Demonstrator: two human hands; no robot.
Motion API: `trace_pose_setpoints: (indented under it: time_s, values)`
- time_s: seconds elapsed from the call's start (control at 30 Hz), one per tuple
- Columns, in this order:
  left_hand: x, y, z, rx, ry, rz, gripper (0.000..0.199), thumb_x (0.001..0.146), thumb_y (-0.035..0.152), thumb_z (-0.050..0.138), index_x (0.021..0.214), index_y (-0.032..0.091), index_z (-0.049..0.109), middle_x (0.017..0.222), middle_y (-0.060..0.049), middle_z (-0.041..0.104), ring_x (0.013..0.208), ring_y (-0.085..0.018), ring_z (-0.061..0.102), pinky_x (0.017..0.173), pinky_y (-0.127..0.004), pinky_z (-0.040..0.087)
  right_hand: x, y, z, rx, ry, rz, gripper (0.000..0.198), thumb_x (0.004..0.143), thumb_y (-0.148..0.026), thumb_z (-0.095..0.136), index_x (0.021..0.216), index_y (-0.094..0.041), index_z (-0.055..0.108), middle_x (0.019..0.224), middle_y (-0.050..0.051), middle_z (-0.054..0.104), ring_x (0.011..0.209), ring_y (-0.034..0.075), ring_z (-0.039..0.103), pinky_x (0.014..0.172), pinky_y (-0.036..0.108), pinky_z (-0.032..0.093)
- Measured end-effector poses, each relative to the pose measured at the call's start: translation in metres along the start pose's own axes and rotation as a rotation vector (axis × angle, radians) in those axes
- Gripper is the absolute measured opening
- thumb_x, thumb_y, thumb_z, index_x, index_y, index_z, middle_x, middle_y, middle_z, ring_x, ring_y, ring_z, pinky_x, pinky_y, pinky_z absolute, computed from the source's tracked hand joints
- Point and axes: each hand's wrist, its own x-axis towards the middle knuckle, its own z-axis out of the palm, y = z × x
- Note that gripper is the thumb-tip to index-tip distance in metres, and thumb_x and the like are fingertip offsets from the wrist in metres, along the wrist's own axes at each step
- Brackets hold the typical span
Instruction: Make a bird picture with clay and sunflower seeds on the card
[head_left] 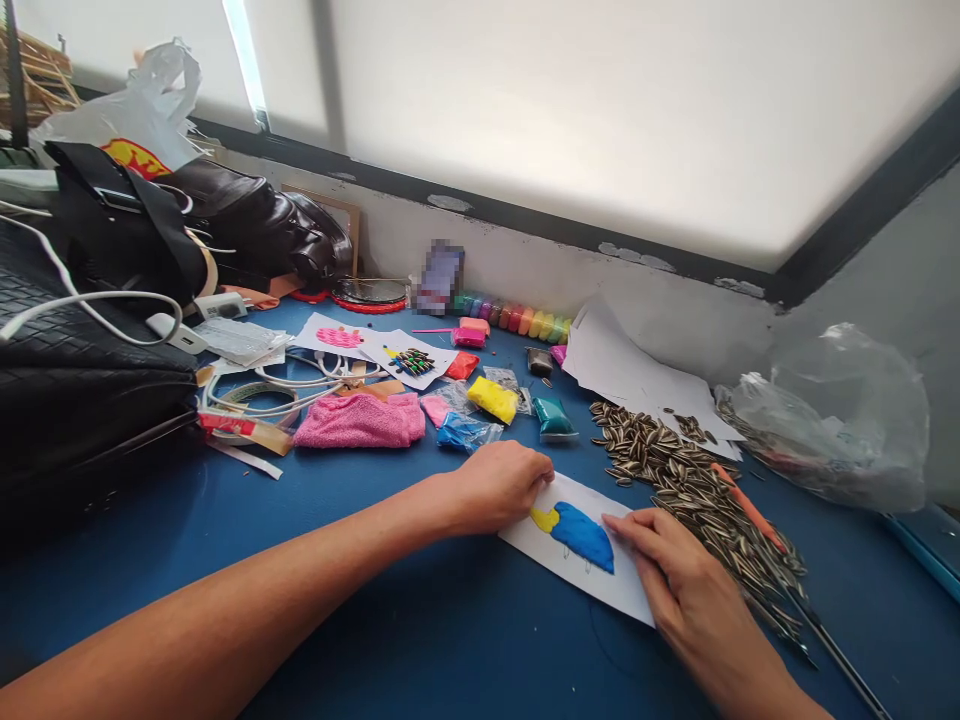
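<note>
A white sheet of paper bears a flat animal shape, with a blue clay body and a yellow clay head. Thin drawn legs show below the body. My left hand is closed on the sheet's upper left edge, its fingertips partly hidden. At the right edge my right hand holds the paper, the index fingertip lying against the rim of the blue clay. Close to my right hand is a heap of striped sunflower seeds, with an orange-handled tool lying on it.
Beyond the paper lie packets of yellow clay, blue clay and teal clay. A pink cloth, coiled white cables and a black bag occupy the left. White sheets and a clear plastic bag lie right.
</note>
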Motion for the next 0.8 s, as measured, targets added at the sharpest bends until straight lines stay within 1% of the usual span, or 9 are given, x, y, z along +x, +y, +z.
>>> trace_pose_setpoints:
  time_s: [0.07, 0.17, 0.23, 0.37, 0.57, 0.67, 0.8]
  values:
    - [0.0002, 0.0005, -0.0008, 0.011, -0.018, 0.003, 0.033, 0.092, 0.017, 0.044, 0.113, 0.018, 0.07, 0.108, -0.012, 0.072, 0.097, -0.025, 0.068, 0.08, -0.03, 0.049, -0.0008, 0.003, 0.0041, -0.044, -0.002, -0.066, 0.034, 0.09, -0.016, 0.045, 0.109, -0.022, 0.073, 0.094, 0.008, 0.068, 0.084, 0.018, 0.069, 0.069, 0.028, 0.059]
    - [-0.0001, 0.0013, -0.002, 0.023, -0.037, 0.014, 0.035, 0.092, 0.015, 0.044, 0.118, 0.018, 0.068, 0.111, -0.013, 0.072, 0.1, -0.026, 0.068, 0.082, -0.031, 0.049, -0.0018, 0.0046, 0.0058, -0.082, 0.015, -0.113, 0.036, 0.09, -0.014, 0.044, 0.108, -0.023, 0.074, 0.094, 0.008, 0.068, 0.083, 0.019, 0.069, 0.07, 0.029, 0.059]
    - [-0.0011, 0.002, -0.0029, 0.024, -0.045, 0.02, 0.037, 0.091, 0.014, 0.044, 0.12, 0.018, 0.067, 0.111, -0.013, 0.072, 0.1, -0.026, 0.068, 0.081, -0.031, 0.05, -0.0022, 0.0039, 0.0045, -0.09, 0.003, -0.118, 0.036, 0.089, -0.014, 0.045, 0.108, -0.024, 0.074, 0.093, 0.008, 0.068, 0.082, 0.018, 0.069, 0.067, 0.027, 0.059]
    - [-0.0029, 0.0024, -0.0037, 0.019, -0.044, 0.023, 0.036, 0.09, 0.013, 0.045, 0.117, 0.018, 0.068, 0.108, -0.013, 0.072, 0.096, -0.026, 0.069, 0.078, -0.03, 0.05, -0.0019, 0.0023, 0.0008, -0.089, -0.022, -0.093, 0.037, 0.09, -0.015, 0.045, 0.112, -0.026, 0.073, 0.095, 0.006, 0.069, 0.083, 0.017, 0.069, 0.062, 0.024, 0.058]
    - [-0.0025, 0.0002, -0.0009, 0.012, -0.025, 0.032, 0.037, 0.089, 0.013, 0.045, 0.118, 0.018, 0.067, 0.108, -0.013, 0.072, 0.097, -0.026, 0.068, 0.079, -0.031, 0.049, -0.0001, 0.0035, -0.0013, -0.051, -0.033, -0.065, 0.035, 0.09, -0.017, 0.046, 0.109, -0.028, 0.073, 0.093, 0.005, 0.069, 0.081, 0.017, 0.069, 0.062, 0.024, 0.057]
    - [-0.0023, -0.0009, 0.0004, 0.01, -0.012, 0.028, 0.036, 0.091, 0.014, 0.045, 0.118, 0.018, 0.067, 0.108, -0.012, 0.072, 0.098, -0.025, 0.068, 0.08, -0.03, 0.049, -0.0005, 0.004, -0.0013, -0.049, -0.051, -0.058, 0.039, 0.092, -0.016, 0.044, 0.117, -0.029, 0.07, 0.094, 0.004, 0.068, 0.08, 0.015, 0.068, 0.063, 0.022, 0.056]
    - [-0.0012, -0.0029, 0.0025, 0.01, 0.01, 0.018, 0.034, 0.094, 0.018, 0.044, 0.118, 0.019, 0.067, 0.108, -0.01, 0.072, 0.099, -0.025, 0.068, 0.082, -0.031, 0.049, -0.0026, 0.0047, 0.0041, -0.127, -0.024, -0.147, 0.048, 0.089, -0.012, 0.042, 0.126, -0.03, 0.067, 0.093, 0.007, 0.065, 0.08, 0.016, 0.066, 0.065, 0.024, 0.056]
